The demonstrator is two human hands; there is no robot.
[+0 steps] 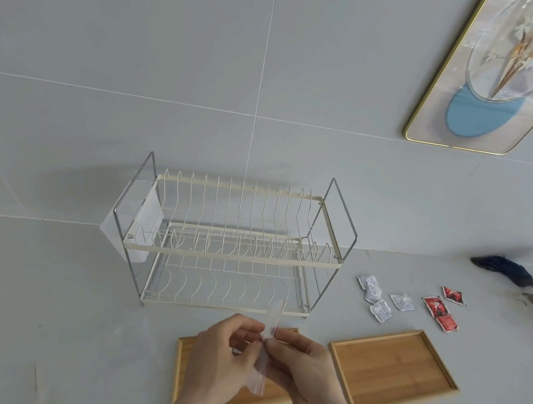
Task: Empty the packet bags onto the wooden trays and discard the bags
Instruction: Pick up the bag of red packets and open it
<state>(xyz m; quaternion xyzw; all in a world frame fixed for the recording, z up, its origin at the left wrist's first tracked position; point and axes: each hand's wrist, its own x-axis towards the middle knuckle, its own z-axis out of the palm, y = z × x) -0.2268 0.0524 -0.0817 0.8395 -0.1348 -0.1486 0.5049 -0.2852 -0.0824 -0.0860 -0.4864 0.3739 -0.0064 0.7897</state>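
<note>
My left hand (221,357) and my right hand (303,365) both pinch a clear zip bag (271,326) held upright over the left wooden tray (182,369). The bag looks flat, and I cannot tell what is inside it. The right wooden tray (395,370) lies bare beside my right hand. Several white packets (376,294) and red sauce packets (440,311) lie loose on the counter behind the right tray.
A cream two-tier wire dish rack (231,244) stands behind my hands, with a clear plastic sheet (140,219) hanging on its left end. A dark cloth (506,267) lies at the far right against the wall. A framed picture (505,71) hangs above.
</note>
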